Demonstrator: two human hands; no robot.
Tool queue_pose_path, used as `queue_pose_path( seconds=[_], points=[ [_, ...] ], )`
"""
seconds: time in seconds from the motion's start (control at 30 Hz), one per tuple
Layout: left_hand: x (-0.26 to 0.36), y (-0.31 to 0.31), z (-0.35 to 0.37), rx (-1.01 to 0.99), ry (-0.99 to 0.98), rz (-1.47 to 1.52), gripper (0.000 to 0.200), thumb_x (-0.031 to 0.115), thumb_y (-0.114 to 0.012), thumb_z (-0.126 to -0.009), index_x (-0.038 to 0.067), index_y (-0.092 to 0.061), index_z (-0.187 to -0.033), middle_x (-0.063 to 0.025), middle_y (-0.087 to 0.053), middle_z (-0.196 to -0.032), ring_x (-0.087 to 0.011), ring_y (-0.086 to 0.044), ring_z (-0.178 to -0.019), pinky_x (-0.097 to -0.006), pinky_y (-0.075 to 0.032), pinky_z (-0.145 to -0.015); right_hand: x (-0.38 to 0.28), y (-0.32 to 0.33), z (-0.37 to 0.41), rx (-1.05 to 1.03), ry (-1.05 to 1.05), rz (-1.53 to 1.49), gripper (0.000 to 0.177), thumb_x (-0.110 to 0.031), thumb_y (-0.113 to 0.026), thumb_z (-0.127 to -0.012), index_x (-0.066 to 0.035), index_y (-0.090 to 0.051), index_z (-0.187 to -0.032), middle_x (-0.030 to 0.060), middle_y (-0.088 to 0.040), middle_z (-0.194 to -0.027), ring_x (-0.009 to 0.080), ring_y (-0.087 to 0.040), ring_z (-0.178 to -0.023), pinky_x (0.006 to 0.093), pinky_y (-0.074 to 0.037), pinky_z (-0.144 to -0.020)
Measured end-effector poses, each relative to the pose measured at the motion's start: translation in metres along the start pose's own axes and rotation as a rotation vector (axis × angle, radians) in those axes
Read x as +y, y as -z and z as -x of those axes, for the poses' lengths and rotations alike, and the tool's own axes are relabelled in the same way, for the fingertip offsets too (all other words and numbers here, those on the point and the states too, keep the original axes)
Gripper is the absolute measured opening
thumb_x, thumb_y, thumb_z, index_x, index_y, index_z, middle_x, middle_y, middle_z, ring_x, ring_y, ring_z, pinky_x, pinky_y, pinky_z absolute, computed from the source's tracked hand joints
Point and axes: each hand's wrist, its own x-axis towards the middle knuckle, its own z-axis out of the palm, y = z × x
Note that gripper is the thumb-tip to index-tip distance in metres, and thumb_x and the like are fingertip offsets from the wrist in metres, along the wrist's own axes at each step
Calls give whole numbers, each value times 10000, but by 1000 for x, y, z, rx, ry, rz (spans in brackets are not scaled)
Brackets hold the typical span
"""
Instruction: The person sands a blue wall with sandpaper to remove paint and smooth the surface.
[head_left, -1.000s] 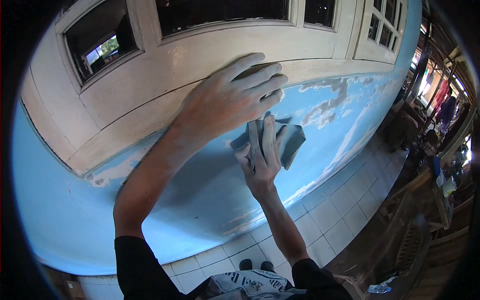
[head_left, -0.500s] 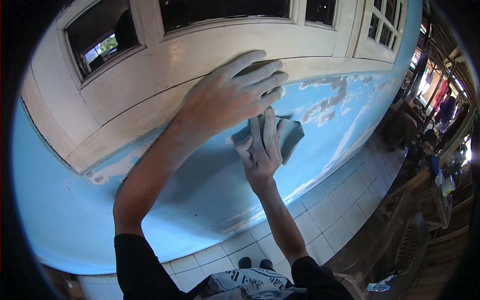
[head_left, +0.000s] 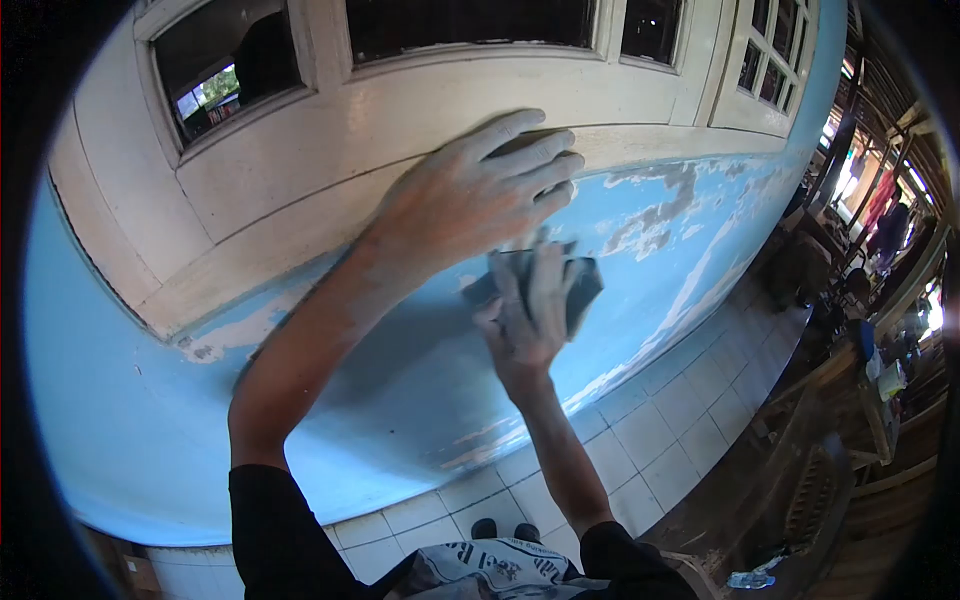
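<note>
My left hand [head_left: 480, 190] lies flat with spread, dusty fingers on the cream wooden window frame [head_left: 390, 120], its lower edge reaching the blue wall. Below it my right hand [head_left: 530, 310] presses a dark grey sheet [head_left: 583, 292], which looks like sandpaper, against the blue wall [head_left: 400, 350]. The sheet sticks out on both sides of the fingers, which are somewhat blurred. Right of the hands, the wall shows grey and whitish patches of worn paint [head_left: 650, 215] just under the frame.
Glass panes [head_left: 470, 22] sit in the frame above. White floor tiles [head_left: 645, 430] run along the wall's foot, with my feet [head_left: 500, 528] on them. At the right are a wooden bench [head_left: 870, 400], hanging clothes and a plastic bottle [head_left: 752, 578].
My right hand has shifted slightly down the wall with the sheet, away from my left hand. The left hand keeps its place on the frame; the view has moved a little.
</note>
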Motion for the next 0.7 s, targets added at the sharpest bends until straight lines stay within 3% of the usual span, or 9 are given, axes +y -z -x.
queue_pose_path(
  seconds=[0.17, 0.27, 0.4, 0.5, 0.57, 0.63, 0.67, 0.7],
  points=[
    [0, 6, 2, -32, -1, -40, 370, 295, -587, -865, 290, -569, -1235, 111, -469, -1399, -82, -355, -1346, -316, -210, -1185, -9, -7, 2, -18, -6, -109, 526, -179, -693, -813, 19, -561, -1281, 241, -422, -1417, 454, -365, -1342, 656, -233, -1068],
    [-2, 5, 1, -26, -10, -51, 372, 288, -581, -866, 288, -567, -1237, 110, -470, -1398, -81, -354, -1348, -316, -213, -1183, 0, -11, -9, 96, 24, -75, 480, -51, -642, -811, 32, -560, -1277, 232, -451, -1398, 442, -420, -1309, 648, -280, -1051],
    [-2, 6, 0, -15, -11, -19, 361, 290, -582, -872, 283, -570, -1233, 104, -468, -1403, -83, -352, -1351, -313, -203, -1188, -14, -12, 20, -61, -15, -118, 444, -55, -621, -843, 20, -565, -1278, 248, -453, -1385, 439, -428, -1300, 654, -274, -1051],
    [-1, 5, 0, -22, -4, -27, 350, 278, -580, -871, 276, -578, -1221, 96, -480, -1392, -87, -362, -1345, -317, -211, -1184, -9, -5, 3, 41, 14, -1, 456, -31, -617, -831, 22, -562, -1281, 255, -464, -1368, 436, -449, -1281, 646, -277, -1053],
    [-1, 8, 1, -29, -11, -30, 350, 266, -581, -866, 273, -582, -1216, 92, -487, -1383, -87, -367, -1341, -318, -218, -1181, -7, -9, -6, 105, -98, 1, 449, -51, -630, -832, 35, -564, -1267, 253, -467, -1364, 437, -450, -1277, 641, -258, -1066],
    [-1, 7, 0, -24, -3, -36, 351, 253, -582, -861, 270, -586, -1212, 89, -494, -1374, -87, -372, -1337, -319, -225, -1177, -8, -16, -3, 129, -38, -116, 443, -85, -651, -832, 44, -570, -1249, 255, -455, -1378, 434, -432, -1293, 636, -230, -1081],
    [-1, 5, 0, -16, -5, -21, 353, 246, -585, -857, 268, -586, -1209, 88, -495, -1374, -88, -375, -1334, -319, -229, -1176, -16, -14, 8, -9, 50, -64, 463, -103, -670, -817, 63, -566, -1237, 268, -442, -1386, 425, -425, -1301, 632, -208, -1089],
    [-1, 4, 0, -10, -8, -10, 355, 239, -588, -853, 266, -587, -1207, 87, -495, -1374, -89, -379, -1332, -319, -233, -1174, -14, -12, 8, -12, 53, -66, 463, -103, -670, -817, 63, -566, -1237, 268, -442, -1386, 425, -425, -1301, 632, -208, -1089]
  ],
)
